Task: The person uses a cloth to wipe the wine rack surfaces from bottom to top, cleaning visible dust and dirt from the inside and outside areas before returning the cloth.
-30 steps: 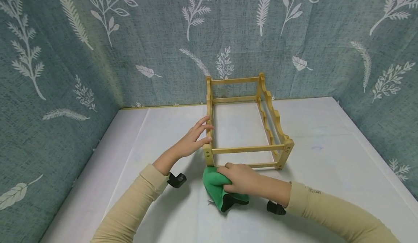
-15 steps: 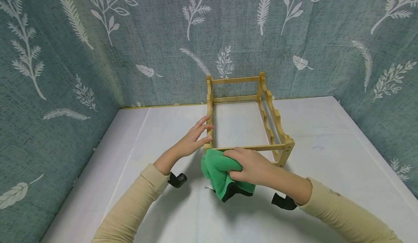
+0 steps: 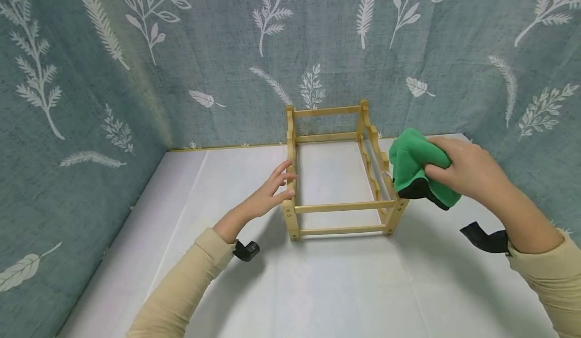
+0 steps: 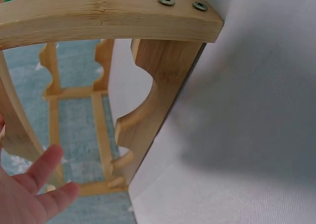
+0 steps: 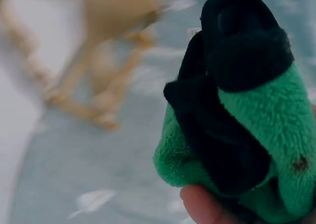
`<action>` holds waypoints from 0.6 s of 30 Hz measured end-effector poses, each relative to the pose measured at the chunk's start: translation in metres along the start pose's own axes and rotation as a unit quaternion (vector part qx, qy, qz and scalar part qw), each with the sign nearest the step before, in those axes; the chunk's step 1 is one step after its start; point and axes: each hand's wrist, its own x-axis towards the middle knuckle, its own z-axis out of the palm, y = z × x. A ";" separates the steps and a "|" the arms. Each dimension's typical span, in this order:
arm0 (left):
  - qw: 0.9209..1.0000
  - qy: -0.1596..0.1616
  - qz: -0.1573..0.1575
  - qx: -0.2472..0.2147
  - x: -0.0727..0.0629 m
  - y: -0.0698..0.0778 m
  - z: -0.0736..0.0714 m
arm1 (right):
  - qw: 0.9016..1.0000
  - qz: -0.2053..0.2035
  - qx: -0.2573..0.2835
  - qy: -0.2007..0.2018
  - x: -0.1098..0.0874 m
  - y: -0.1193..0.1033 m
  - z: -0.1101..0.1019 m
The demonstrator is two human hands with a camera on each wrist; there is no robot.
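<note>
A light wooden rack [image 3: 345,207] with scalloped side rails stands on the white table. My left hand [image 3: 268,194] rests against its left side, fingers spread and fairly straight along the rail. In the left wrist view, fingertips [image 4: 47,167] of that hand show beside the wooden frame [image 4: 158,81]. My right hand [image 3: 469,169] grips a folded green cloth [image 3: 415,156] with black edging, held up at the rack's right side. Close up in the right wrist view, the fuzzy green cloth [image 5: 266,120] is bunched, with a thumb [image 5: 202,204] under it and a small dark spot on it.
The white tabletop [image 3: 336,287] spreads around the rack. Behind and at both sides hangs teal fabric [image 3: 218,35] with white leaf prints. Black straps [image 3: 246,251] stick out at both wrists.
My right hand has lifted the green cloth from the rack's front left corner and carried it right and away to the right side. The left hand and rack have stayed put.
</note>
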 end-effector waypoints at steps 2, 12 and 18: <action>1.000 -0.001 0.000 0.007 -0.001 0.000 -0.001 | 0.999 0.006 0.000 -0.034 0.002 0.010 0.006; 0.999 0.003 0.029 0.043 -0.016 0.005 0.000 | 0.997 -0.023 0.017 -0.065 -0.011 0.010 0.026; 0.997 0.004 0.016 0.077 -0.033 0.014 0.003 | 0.997 -0.046 0.006 -0.059 -0.021 0.003 0.028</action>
